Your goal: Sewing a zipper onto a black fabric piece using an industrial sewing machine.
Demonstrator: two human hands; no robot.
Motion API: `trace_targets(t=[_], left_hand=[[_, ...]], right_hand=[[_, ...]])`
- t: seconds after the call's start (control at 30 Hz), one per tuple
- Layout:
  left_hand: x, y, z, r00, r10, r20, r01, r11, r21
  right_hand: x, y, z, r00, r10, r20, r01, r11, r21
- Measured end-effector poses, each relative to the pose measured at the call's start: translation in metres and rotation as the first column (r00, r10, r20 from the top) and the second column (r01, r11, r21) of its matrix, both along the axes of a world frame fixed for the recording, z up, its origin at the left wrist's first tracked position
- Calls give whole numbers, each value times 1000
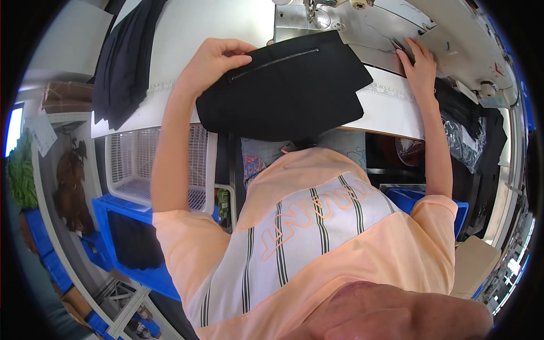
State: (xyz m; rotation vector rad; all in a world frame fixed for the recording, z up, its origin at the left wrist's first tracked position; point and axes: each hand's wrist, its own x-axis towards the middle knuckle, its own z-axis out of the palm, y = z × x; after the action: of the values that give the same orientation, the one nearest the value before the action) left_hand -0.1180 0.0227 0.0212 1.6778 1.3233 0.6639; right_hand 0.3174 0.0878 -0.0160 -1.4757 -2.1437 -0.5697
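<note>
My left hand [218, 61] pinches the upper left edge of a black fabric piece [289, 90] between thumb and fingers. A closed zipper [275, 64] runs slantwise across the piece near its top edge. The cloth lies partly on the white table and droops over its front edge toward my lap. A notch is cut into its right side. At the right of the sewing machine [464, 54], my right hand [419, 65] is closed on small thread snips [398, 45], their tips pointing away to the left over the machine bed. The snips are partly hidden by the fingers.
A stack of black fabric pieces [127, 65] hangs over the table's front edge at left. The needle and presser foot [311, 10] stand just beyond the cloth. Below are a white plastic basket [136, 184] and a blue crate [105, 226]. More black cloth [456, 105] lies at right.
</note>
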Motion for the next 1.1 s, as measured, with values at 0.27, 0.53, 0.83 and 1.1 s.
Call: trace_targets(t=[0.27,0.53,0.83,1.1], left_hand=[[29,64,-1,917,-357,180,350,934,72],[11,84,-5,997,-54,52,63,979,-194],[13,82,-11,977,8,214,48,966,-254],[4,82,-19,983,33,181,6,978,-208]], right_hand=[[-73,-10,29,619,-52,-783,-647,532,-547],[-46,20,31,355,-417,-837,-612,573,-545],[-43,19,29,299,-490,-819,-633,541,-554],[-34,24,13,291,-399,-870,-695,537,-478]])
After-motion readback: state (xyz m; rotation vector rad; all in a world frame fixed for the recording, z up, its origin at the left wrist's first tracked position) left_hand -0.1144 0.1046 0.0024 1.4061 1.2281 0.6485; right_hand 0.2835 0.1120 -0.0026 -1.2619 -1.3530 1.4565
